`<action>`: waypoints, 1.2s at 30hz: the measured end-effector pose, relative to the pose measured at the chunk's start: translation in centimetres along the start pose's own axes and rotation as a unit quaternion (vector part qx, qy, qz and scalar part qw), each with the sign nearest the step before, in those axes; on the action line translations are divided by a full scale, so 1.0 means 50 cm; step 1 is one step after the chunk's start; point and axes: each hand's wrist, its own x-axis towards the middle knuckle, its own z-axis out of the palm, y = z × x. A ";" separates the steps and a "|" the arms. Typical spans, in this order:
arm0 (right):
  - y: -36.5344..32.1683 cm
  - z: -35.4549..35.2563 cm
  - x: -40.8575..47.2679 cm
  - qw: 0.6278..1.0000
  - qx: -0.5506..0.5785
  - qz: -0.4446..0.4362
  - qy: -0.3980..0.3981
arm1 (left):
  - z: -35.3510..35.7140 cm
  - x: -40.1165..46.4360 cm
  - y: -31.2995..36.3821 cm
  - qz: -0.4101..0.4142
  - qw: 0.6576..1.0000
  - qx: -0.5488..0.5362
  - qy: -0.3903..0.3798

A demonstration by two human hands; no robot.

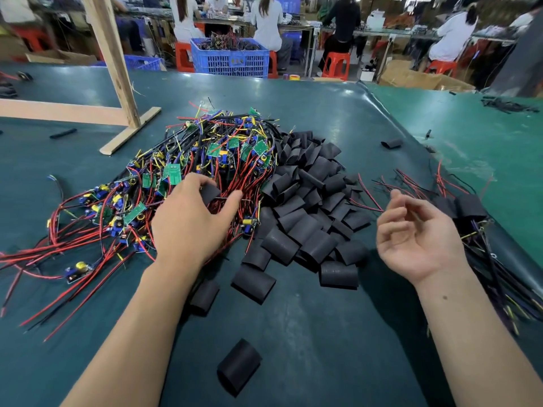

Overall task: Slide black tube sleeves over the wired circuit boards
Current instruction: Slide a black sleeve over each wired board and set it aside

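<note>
My bench is covered with a dark green mat (pixel 293 113). At ten o'clock a bare wooden post (pixel 110 54) rises from a flat timber base. Straight ahead at twelve sits a blue plastic crate (pixel 230 61), orange stools (pixel 336 64) around it. Seated workers (pixel 267 22) in white line long tables from eleven to two. Cardboard (pixel 411 77) lies at one o'clock.

Both bare forearms reach forward. The left hand (pixel 191 221) lies palm down, its fingers (pixel 202 180) and thumb curled round a black tube sleeve (pixel 210 193). The right hand (pixel 417 239) is turned palm up, its fingers (pixel 393 218) loosely curled, holding nothing.
</note>
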 end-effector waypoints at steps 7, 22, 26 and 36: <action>0.076 0.030 -0.019 0.902 -0.419 -0.021 -0.103 | 0.040 0.005 -0.005 0.041 0.999 0.028 -0.017; 0.097 0.023 -0.020 0.881 -0.457 -0.022 -0.118 | 0.066 0.008 0.022 0.047 0.998 -0.030 0.003; 0.107 0.024 -0.015 0.892 -0.431 -0.070 -0.117 | 0.029 0.004 0.048 0.234 0.954 -0.164 0.093; 0.127 0.013 -0.013 0.852 -0.490 -0.112 -0.150 | 0.070 -0.023 0.042 0.082 0.990 -0.037 -0.104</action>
